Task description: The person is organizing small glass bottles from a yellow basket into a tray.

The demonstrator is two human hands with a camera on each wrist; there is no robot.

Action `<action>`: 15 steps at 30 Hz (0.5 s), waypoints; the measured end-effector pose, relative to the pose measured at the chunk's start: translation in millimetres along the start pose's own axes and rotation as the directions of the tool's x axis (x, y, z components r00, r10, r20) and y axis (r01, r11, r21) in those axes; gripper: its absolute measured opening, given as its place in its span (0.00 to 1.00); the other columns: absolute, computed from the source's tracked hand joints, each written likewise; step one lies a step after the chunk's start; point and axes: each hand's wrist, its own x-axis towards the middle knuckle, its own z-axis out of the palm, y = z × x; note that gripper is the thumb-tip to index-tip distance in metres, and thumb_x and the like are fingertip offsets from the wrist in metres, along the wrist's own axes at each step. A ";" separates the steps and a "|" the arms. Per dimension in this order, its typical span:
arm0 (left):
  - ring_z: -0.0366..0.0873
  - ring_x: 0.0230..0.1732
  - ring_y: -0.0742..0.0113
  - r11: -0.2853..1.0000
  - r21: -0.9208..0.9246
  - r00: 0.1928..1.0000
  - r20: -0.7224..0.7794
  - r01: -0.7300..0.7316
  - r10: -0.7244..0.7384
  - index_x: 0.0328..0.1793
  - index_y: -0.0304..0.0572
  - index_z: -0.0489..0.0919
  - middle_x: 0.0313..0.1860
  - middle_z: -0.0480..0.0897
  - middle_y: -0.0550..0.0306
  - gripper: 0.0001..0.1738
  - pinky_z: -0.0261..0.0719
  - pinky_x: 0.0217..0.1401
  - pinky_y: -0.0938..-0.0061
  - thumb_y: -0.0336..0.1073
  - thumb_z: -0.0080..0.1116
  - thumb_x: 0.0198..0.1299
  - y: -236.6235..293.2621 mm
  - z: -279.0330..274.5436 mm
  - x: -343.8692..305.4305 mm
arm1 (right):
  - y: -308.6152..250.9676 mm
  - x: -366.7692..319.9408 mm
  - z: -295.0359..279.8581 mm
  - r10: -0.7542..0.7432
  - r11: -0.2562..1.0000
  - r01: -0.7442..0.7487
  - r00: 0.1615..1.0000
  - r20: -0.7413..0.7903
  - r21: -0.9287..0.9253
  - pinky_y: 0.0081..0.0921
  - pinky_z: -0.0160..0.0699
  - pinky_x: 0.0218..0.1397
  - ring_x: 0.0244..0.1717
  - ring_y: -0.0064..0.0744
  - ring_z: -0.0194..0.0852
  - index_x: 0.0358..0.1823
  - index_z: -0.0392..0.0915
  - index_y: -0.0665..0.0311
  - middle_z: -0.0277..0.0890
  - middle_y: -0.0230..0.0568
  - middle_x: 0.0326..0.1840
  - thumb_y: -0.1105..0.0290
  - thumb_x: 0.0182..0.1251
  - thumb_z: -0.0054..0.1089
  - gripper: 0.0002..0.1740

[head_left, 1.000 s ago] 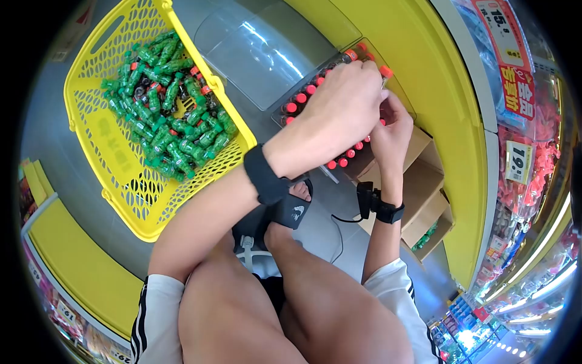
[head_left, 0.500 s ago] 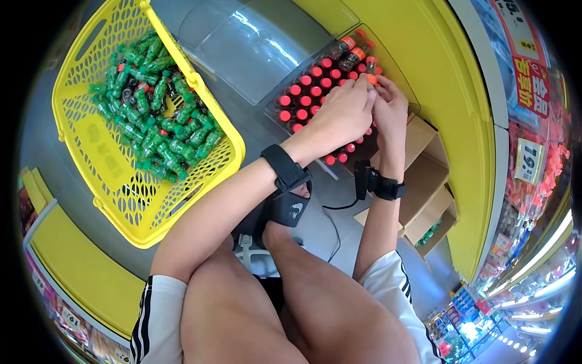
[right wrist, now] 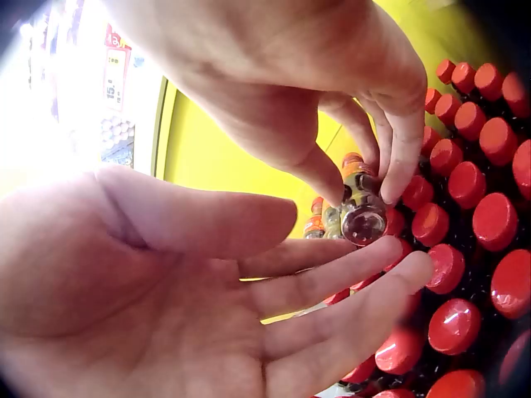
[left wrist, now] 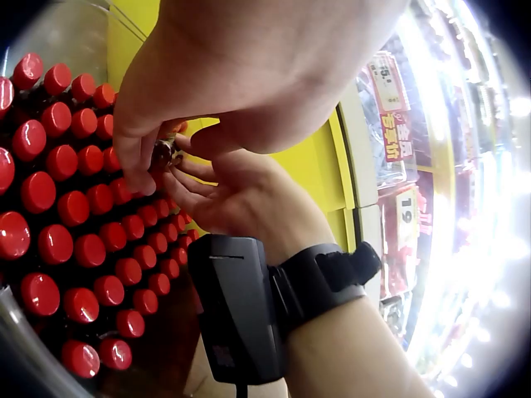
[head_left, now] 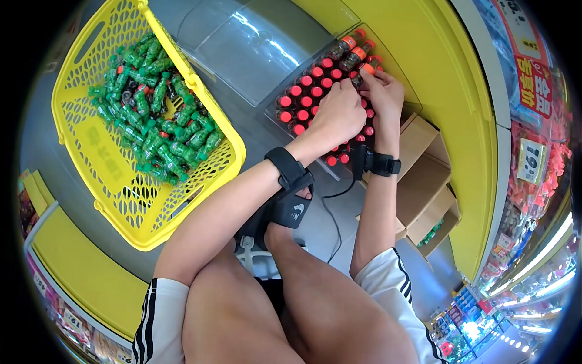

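Observation:
My right hand (head_left: 387,100) pinches a small cola bottle (right wrist: 362,211) with an orange label between thumb and fingertips, its clear base facing the right wrist camera. Just beside it is my left hand (head_left: 342,112). In the right wrist view the left palm faces the camera, fingers extended and their tips close under the bottle's base, the thumb apart from it. Both hands are over a clear bin packed with upright bottles whose red caps (head_left: 302,115) show in rows. At the bin's far end, orange-labelled bottles (head_left: 347,42) lie on their sides.
A yellow basket (head_left: 151,230) heaped with small green bottles (head_left: 159,91) stands at the left. Beyond it is a clear lid (head_left: 242,51). Open cardboard boxes (head_left: 418,182) stand right of the bin, against a yellow shelf base (head_left: 467,139). A cable (head_left: 335,227) hangs below the right wrist.
My fingers were together at the bottle; the left hand has since drawn slightly down and left. The right hand has shifted forward and left with the bottle. The head view has turned slightly.

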 end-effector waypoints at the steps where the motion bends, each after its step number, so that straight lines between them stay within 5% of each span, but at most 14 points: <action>1: 0.76 0.73 0.32 1.000 -0.002 1.000 0.002 0.001 -0.001 0.78 0.17 0.67 0.66 0.80 0.23 0.30 0.72 0.77 0.49 0.35 0.48 0.78 -4.0 2.9 0.9 | 1.1 1.8 1.2 0.002 1.000 -0.002 1.000 0.000 -0.002 0.27 0.92 0.38 0.39 0.31 0.92 0.63 0.81 0.83 0.91 0.54 0.49 0.67 0.67 0.80 0.31; 4: 0.74 0.78 0.37 0.994 -0.105 1.000 -0.020 0.009 -0.011 0.81 0.16 0.65 0.74 0.76 0.23 0.32 0.70 0.82 0.55 0.31 0.51 0.76 -7.0 3.6 4.6 | 3.9 8.4 4.3 -0.001 1.000 0.001 1.000 -0.019 0.031 0.28 0.92 0.37 0.37 0.32 0.92 0.62 0.80 0.84 0.91 0.53 0.47 0.67 0.67 0.80 0.31; 12: 0.76 0.77 0.43 0.981 -0.193 0.999 -0.051 -0.017 0.008 0.85 0.23 0.63 0.77 0.75 0.31 0.33 0.73 0.79 0.58 0.30 0.53 0.77 -6.9 8.5 8.3 | 10.9 15.1 11.7 -0.009 0.991 0.017 0.998 -0.065 0.135 0.27 0.91 0.36 0.37 0.31 0.93 0.61 0.82 0.83 0.92 0.53 0.46 0.66 0.66 0.81 0.30; 15: 0.77 0.74 0.44 0.986 -0.167 0.997 -0.070 -0.031 0.020 0.85 0.23 0.63 0.76 0.75 0.32 0.34 0.74 0.77 0.58 0.30 0.54 0.77 -9.4 10.6 10.2 | 10.1 15.4 10.1 -0.030 0.999 0.031 0.997 -0.074 0.019 0.27 0.92 0.36 0.37 0.31 0.93 0.61 0.83 0.81 0.92 0.52 0.46 0.65 0.67 0.81 0.29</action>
